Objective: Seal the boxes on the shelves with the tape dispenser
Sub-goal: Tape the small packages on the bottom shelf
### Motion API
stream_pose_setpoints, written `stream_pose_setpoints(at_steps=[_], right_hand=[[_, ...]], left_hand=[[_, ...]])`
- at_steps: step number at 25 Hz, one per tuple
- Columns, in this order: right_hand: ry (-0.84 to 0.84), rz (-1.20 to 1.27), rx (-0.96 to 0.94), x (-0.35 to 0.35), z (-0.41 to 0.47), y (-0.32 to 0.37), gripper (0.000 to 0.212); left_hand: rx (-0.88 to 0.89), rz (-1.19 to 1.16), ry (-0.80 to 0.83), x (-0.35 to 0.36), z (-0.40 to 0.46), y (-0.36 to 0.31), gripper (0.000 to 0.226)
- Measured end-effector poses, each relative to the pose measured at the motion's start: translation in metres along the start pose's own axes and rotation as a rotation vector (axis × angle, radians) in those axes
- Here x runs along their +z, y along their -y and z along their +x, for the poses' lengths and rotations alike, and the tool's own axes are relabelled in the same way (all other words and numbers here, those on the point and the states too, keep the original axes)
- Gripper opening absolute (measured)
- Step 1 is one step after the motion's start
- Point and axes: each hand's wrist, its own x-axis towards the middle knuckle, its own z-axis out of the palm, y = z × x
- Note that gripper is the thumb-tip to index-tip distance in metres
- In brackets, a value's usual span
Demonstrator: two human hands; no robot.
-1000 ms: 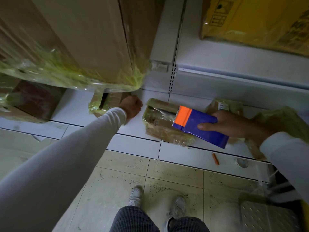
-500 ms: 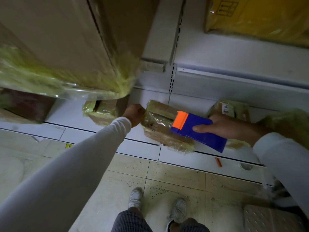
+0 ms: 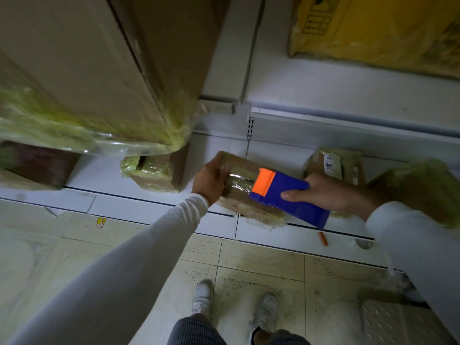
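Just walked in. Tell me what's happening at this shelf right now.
A person is taping up a small cardboard box on the bottom shelf. The left hand grips the box's left end, while the right hand holds a blue and orange tape dispenser over its top. Other wrapped boxes sit nearby on the shelf, untouched.

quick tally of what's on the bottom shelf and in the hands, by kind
Small taped boxes on the bottom shelf: 3
Tape dispensers: 1, held by the right hand
Total: 4
The left hand grips the middle box.
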Motion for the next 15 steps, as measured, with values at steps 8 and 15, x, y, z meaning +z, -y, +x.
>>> stream_pose_setpoints(at_steps=[8,15], right_hand=[[-0.028,0.055,-0.006,0.022,0.010,0.020,0.048],[-0.030,0.037,-0.059,0.034,0.012,0.037,0.043]], left_hand=[[0.143,0.184,-0.081,-0.021,0.003,0.006,0.048],[0.320,0.125,0.137,-0.013,0.004,0.014,0.040]])
